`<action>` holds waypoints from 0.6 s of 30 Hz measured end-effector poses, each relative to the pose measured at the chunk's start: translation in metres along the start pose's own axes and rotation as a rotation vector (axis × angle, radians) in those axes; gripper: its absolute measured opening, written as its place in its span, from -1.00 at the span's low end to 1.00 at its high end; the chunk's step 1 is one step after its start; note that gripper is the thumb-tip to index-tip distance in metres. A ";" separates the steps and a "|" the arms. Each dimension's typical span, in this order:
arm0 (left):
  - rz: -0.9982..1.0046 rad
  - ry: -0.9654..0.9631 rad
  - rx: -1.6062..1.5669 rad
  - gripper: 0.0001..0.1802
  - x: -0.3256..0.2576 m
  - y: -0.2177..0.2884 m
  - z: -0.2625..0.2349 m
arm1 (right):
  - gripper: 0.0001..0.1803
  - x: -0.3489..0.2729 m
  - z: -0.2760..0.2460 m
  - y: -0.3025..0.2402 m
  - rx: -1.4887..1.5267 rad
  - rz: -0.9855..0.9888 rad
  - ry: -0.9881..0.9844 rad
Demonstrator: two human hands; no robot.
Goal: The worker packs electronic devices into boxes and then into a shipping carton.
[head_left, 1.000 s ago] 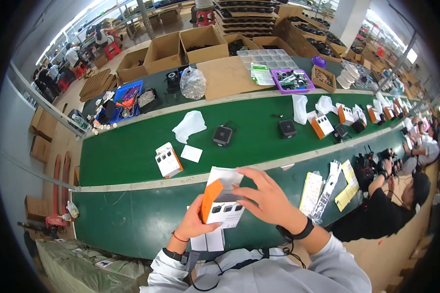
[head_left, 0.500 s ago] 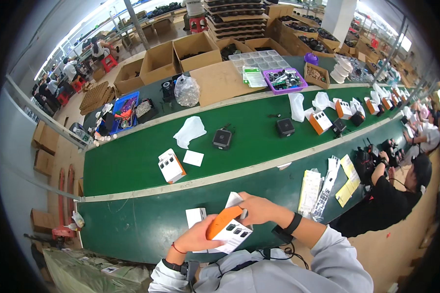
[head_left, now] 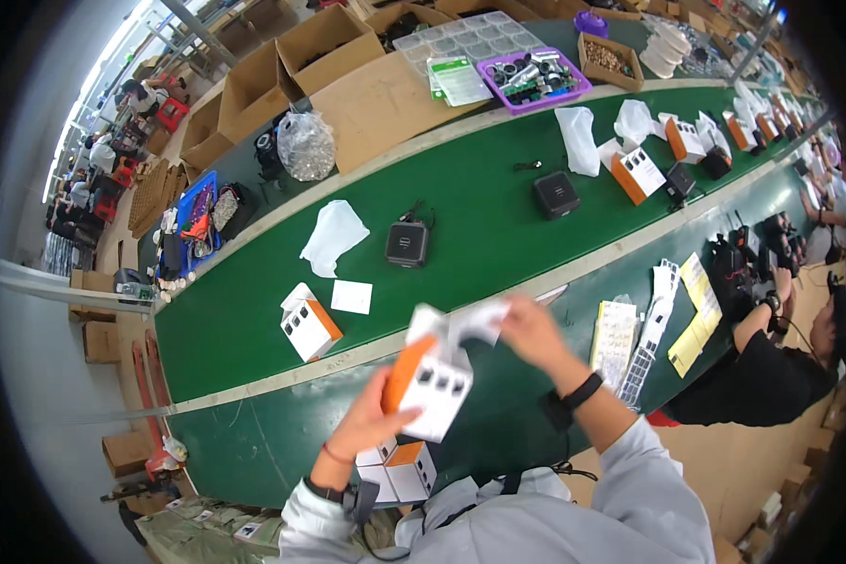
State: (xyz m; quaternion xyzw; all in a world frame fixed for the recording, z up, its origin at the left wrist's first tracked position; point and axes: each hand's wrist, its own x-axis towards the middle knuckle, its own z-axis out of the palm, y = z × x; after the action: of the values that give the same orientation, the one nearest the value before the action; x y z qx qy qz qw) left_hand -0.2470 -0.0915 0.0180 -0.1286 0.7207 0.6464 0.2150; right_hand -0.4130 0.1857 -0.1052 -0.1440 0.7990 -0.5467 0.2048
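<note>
My left hand (head_left: 367, 423) grips a white and orange carton (head_left: 430, 381) from below, holding it up over the near green bench (head_left: 254, 442). My right hand (head_left: 528, 331) pinches the carton's raised white top flap (head_left: 475, 321). Under my left wrist stand more white and orange cartons (head_left: 399, 468) by the bench's near edge.
On the green belt (head_left: 461, 202) lie another carton (head_left: 307, 324), a white card (head_left: 352, 297), a white bag (head_left: 334, 235) and black boxes (head_left: 407, 243). Leaflet stacks (head_left: 630, 334) lie right of my arm. A person in black (head_left: 771, 357) works at the right. Cardboard boxes (head_left: 301, 56) stand behind.
I have lifted the carton higher and farther from my body. My right hand has moved from its side to the top flap, which now stands up.
</note>
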 end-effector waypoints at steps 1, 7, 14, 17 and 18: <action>0.075 0.034 -0.153 -0.26 0.026 -0.003 0.000 | -0.67 0.019 -0.025 -0.009 -0.054 -0.038 0.152; -0.042 0.335 -0.281 0.04 0.183 -0.006 0.031 | -0.49 0.051 -0.062 -0.014 -0.197 0.116 0.277; 0.160 1.093 0.834 0.06 0.137 -0.114 -0.056 | -0.67 -0.068 -0.012 0.026 -0.161 0.052 -0.105; -0.213 1.391 0.889 0.08 0.099 -0.145 -0.083 | -0.73 -0.124 -0.002 0.019 -0.120 0.092 -0.138; -0.187 1.296 0.736 0.07 0.085 -0.168 -0.104 | -0.73 -0.137 0.006 0.010 -0.120 0.078 -0.157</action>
State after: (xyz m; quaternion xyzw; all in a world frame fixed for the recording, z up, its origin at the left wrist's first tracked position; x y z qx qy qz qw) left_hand -0.2586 -0.2081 -0.1625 -0.4639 0.8586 0.1375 -0.1692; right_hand -0.2901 0.2469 -0.0931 -0.1671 0.8169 -0.4764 0.2788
